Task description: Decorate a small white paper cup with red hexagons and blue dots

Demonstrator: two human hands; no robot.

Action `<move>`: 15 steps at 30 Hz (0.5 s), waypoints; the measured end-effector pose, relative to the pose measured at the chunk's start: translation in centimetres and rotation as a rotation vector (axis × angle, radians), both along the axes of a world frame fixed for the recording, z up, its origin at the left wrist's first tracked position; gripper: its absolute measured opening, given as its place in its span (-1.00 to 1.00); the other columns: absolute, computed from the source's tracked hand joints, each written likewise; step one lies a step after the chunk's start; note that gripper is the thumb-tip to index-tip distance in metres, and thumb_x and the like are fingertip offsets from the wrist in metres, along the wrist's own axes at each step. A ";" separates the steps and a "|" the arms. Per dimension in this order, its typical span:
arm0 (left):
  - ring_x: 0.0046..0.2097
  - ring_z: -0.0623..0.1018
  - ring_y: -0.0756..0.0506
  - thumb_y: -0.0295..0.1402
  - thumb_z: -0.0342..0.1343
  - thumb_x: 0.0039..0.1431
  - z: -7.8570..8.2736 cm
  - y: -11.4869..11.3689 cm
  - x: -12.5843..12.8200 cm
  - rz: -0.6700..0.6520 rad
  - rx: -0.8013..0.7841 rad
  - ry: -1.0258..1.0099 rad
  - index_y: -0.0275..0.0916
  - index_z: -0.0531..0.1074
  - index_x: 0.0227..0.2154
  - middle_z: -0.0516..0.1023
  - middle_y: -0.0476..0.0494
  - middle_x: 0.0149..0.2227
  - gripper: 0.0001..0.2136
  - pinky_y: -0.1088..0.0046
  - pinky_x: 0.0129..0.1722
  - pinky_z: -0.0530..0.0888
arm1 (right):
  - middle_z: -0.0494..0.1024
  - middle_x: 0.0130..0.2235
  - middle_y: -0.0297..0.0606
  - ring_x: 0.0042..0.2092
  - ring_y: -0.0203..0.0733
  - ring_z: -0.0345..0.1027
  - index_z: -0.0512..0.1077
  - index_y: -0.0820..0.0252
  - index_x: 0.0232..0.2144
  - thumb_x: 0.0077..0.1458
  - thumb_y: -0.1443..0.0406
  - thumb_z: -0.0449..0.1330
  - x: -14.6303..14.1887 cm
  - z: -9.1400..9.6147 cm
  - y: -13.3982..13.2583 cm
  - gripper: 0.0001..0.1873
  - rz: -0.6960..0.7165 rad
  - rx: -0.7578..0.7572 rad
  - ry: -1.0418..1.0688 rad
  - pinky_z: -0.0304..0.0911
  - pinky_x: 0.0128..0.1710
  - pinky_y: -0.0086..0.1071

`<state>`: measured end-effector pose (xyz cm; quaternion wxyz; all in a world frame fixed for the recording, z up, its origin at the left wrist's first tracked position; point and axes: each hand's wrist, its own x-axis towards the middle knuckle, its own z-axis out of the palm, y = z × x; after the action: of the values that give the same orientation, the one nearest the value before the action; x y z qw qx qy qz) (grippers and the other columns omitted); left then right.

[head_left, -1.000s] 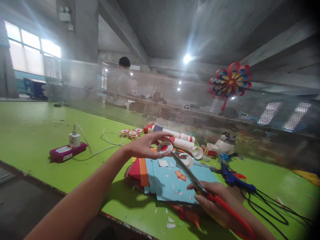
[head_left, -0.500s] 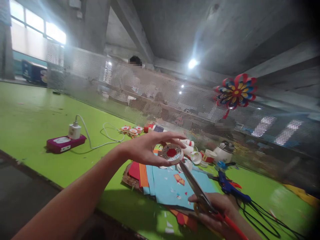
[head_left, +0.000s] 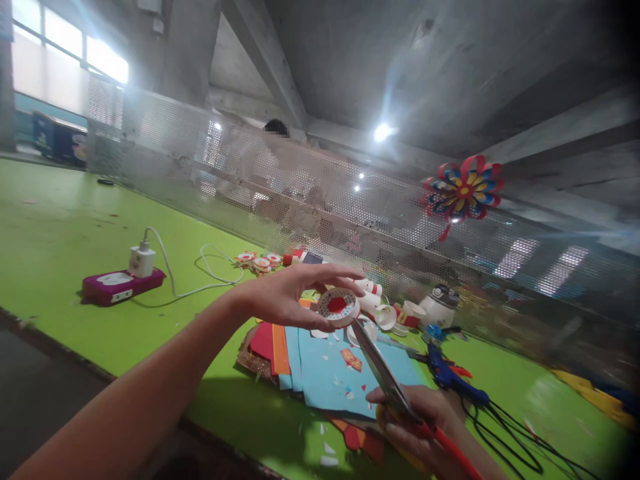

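My left hand [head_left: 290,297] is raised over the green table [head_left: 60,240] and pinches a small round white paper piece with a red middle [head_left: 338,307] between thumb and fingertips. My right hand [head_left: 425,423] grips red-handled scissors [head_left: 387,383] low at the right; the blade tips reach the lower edge of the round piece. Beneath both hands lies a stack of coloured paper sheets [head_left: 325,370], light blue on top with red and orange below.
A purple power strip with a white charger [head_left: 123,281] and its cable lies at left. Paper cups [head_left: 400,313], a white pot [head_left: 440,305], a blue glue gun [head_left: 453,380] with black cords sit behind. A mesh screen [head_left: 300,200] carries a paper pinwheel [head_left: 463,190]; a person sits beyond it.
The round piece turned in my left hand so its red middle faces me. The scissor blades swung more upright beneath it. The camera view shifted slightly.
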<state>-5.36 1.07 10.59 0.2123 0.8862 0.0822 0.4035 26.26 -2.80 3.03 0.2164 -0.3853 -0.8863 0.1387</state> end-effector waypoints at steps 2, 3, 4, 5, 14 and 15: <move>0.15 0.49 -0.21 -0.41 0.25 0.11 0.0 0.0 0.1 -0.007 -0.011 -0.005 -0.16 0.18 0.26 0.49 -0.30 0.13 -0.35 0.17 0.14 0.43 | 0.41 -0.53 -0.32 -0.51 -0.32 0.16 0.60 0.24 -0.17 0.14 0.06 0.16 0.0 0.0 0.1 -0.59 -0.005 -0.017 -0.007 0.13 -0.51 -0.47; 0.15 0.49 -0.20 -0.42 0.25 0.11 -0.1 0.1 0.1 -0.014 -0.019 -0.008 -0.17 0.19 0.26 0.49 -0.30 0.13 -0.36 0.18 0.14 0.43 | 0.41 -0.53 -0.32 -0.51 -0.32 0.15 0.60 0.25 -0.18 0.13 0.06 0.17 0.0 0.0 0.1 -0.59 -0.005 -0.022 -0.006 0.12 -0.51 -0.47; 0.15 0.49 -0.20 -0.43 0.25 0.12 -0.1 0.1 0.2 -0.024 -0.027 -0.013 -0.18 0.19 0.26 0.49 -0.31 0.13 -0.36 0.18 0.14 0.43 | 0.39 -0.53 -0.32 -0.51 -0.33 0.14 0.60 0.25 -0.18 0.13 0.05 0.17 0.0 0.0 0.1 -0.58 -0.010 -0.030 0.001 0.11 -0.51 -0.47; 0.15 0.48 -0.19 -0.43 0.24 0.12 -0.2 0.2 0.3 -0.032 -0.037 -0.018 -0.18 0.19 0.26 0.48 -0.32 0.14 -0.36 0.19 0.15 0.43 | 0.37 -0.54 -0.33 -0.51 -0.33 0.13 0.60 0.25 -0.18 0.13 0.05 0.17 0.0 0.0 0.0 -0.58 -0.018 -0.041 0.009 0.10 -0.51 -0.47; 0.17 0.47 -0.23 -0.42 0.29 0.08 -0.9 0.8 0.6 -0.062 -0.143 -0.065 -0.19 0.24 0.23 0.46 -0.34 0.15 -0.37 0.14 0.17 0.42 | 0.28 -0.56 -0.39 -0.50 -0.33 0.07 0.61 0.21 -0.20 0.10 0.03 0.18 -0.9 1.0 -1.0 -0.58 -0.076 -0.082 0.049 0.10 -0.49 -0.47; 0.17 0.47 -0.23 -0.43 0.29 0.08 -0.9 0.8 0.6 -0.065 -0.150 -0.063 -0.18 0.25 0.23 0.46 -0.34 0.16 -0.37 0.14 0.17 0.42 | 0.28 -0.57 -0.39 -0.51 -0.34 0.06 0.61 0.21 -0.20 0.10 0.03 0.18 -1.0 1.2 -1.1 -0.58 -0.069 -0.087 0.045 0.10 -0.49 -0.47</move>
<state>-4.74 1.89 9.68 0.2933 0.8569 0.0768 0.4170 25.26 -3.85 4.18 0.2241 -0.4215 -0.8605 0.1780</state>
